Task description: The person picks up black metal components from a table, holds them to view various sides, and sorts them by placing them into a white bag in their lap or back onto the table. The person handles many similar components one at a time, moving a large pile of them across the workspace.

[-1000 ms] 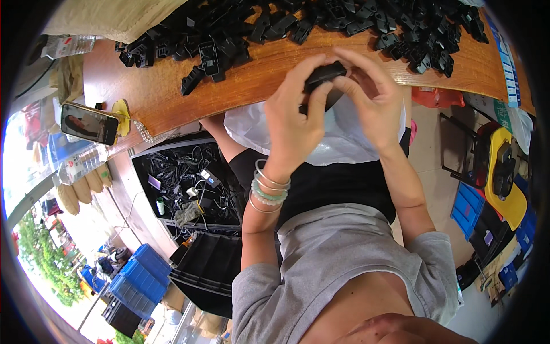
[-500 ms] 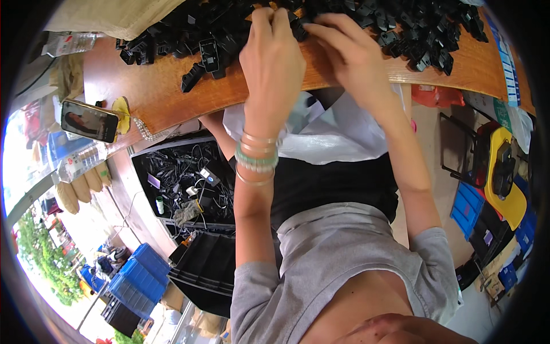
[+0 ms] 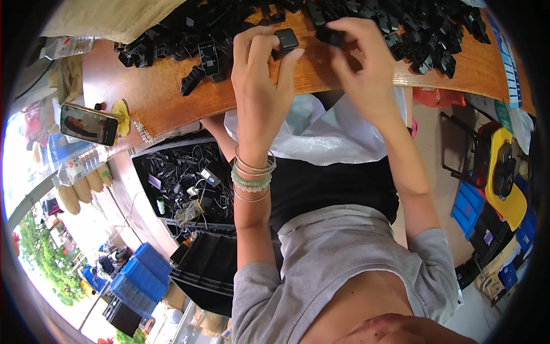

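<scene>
Since half a second ago both hands have drawn back a little from the heap toward the near edge of the wooden table (image 3: pixel 172 100), each now with a piece in its fingers. The left hand (image 3: pixel 260 86) is closed narrowly on a small square black plastic part (image 3: pixel 286 40), pinched between thumb and fingertips just above the near edge. The right hand (image 3: pixel 361 63) grips another black part (image 3: pixel 331 37) with curled fingers, close beside the first; its shape is mostly hidden by the fingers.

A white plastic bag (image 3: pixel 332 135) hangs open below the near edge, against the person's lap. A blue strip-shaped label (image 3: pixel 510 63) lies along the table's right end. At the left end a phone (image 3: pixel 89 124) with a lit screen stands propped beside a yellow holder (image 3: pixel 120 112). A clear plastic package (image 3: pixel 66 46) sits at the far left corner.

The pile of black plastic parts (image 3: pixel 401 23) spreads along the far edge, glossy, angular, many alike. Below the table to the left stands a black bin of cables (image 3: pixel 183 183).
</scene>
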Action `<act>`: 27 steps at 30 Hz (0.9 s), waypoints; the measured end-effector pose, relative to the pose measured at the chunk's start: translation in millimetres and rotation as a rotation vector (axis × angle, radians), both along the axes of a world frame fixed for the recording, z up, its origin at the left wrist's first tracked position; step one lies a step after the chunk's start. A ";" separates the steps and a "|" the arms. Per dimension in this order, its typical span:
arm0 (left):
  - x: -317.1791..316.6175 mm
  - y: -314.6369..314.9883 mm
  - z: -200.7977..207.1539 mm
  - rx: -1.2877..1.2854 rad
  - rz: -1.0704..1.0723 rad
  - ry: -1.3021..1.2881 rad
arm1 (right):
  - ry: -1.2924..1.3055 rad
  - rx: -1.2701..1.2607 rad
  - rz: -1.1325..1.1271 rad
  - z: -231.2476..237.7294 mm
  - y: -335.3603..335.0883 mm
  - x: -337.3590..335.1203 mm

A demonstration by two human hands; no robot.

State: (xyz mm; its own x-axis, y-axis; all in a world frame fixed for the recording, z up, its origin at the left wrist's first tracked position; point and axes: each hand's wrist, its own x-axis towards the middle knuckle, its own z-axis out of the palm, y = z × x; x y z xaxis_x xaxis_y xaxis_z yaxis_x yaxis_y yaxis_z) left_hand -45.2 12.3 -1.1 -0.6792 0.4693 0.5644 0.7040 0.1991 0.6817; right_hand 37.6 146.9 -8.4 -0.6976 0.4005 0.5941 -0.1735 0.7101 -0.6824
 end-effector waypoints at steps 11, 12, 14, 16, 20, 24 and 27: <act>15.8 -5.3 12.2 -0.064 -0.271 -0.455 | 0.040 -0.203 0.321 18.3 10.1 12.6; 19.0 -3.8 23.1 -0.090 -0.252 -0.649 | 0.013 -0.157 0.292 17.4 10.7 13.9; 21.4 -3.1 28.2 -0.117 -0.232 -0.841 | 0.021 -0.079 0.271 11.8 12.5 13.2; 23.5 -5.0 24.0 0.187 -0.281 -1.030 | 0.032 -0.004 0.253 8.4 12.2 13.8; 31.8 0.4 15.9 0.221 -0.271 -0.839 | 0.021 -0.461 0.308 5.5 -2.1 18.8; 38.6 4.3 17.1 -0.040 -0.200 -0.490 | -0.032 -0.648 0.222 0.3 -10.1 19.6; 33.0 9.6 7.1 0.274 -0.170 -0.675 | 0.003 -0.514 0.223 -2.6 -6.6 8.5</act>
